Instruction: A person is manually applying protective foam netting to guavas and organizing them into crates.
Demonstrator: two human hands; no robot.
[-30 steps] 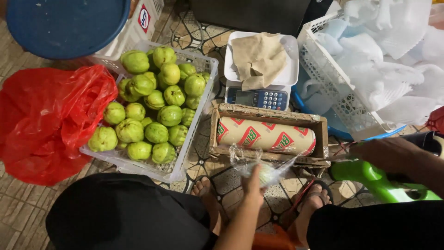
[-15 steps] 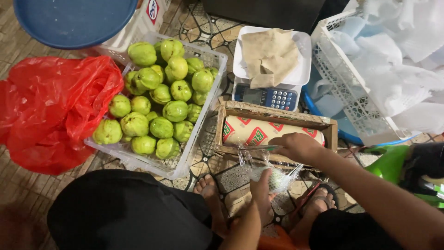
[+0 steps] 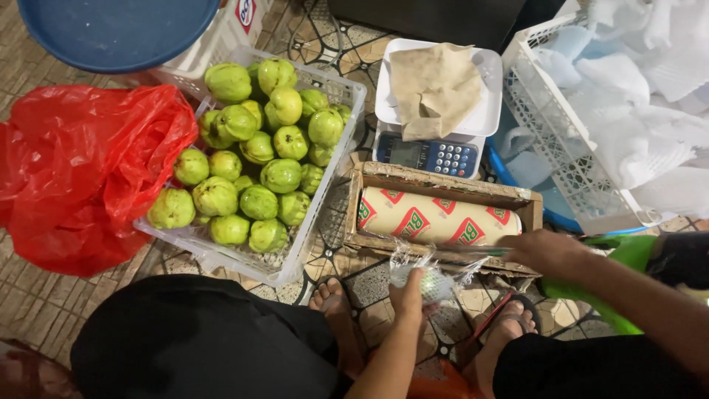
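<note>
Left hand (image 3: 408, 298) clamped on a wrapped fruit (image 3: 432, 284), held just in front of the wooden box (image 3: 443, 182). Right hand (image 3: 545, 251) was above the fruit half a second ago; now out at the box's right end, pulling clear film (image 3: 436, 255) taut; whether its fingers are closed on the film I cannot tell. Judgement: film drawn, wrap being finished. In the box: cream film roll (image 3: 437, 219) with red-green triangular labels. Behind the box: white scale (image 3: 434, 148), blue keypad, brown cloth on its pan. Left of the box: clear crate of green guavas (image 3: 258, 174), then red bag (image 3: 81, 170).
</note>
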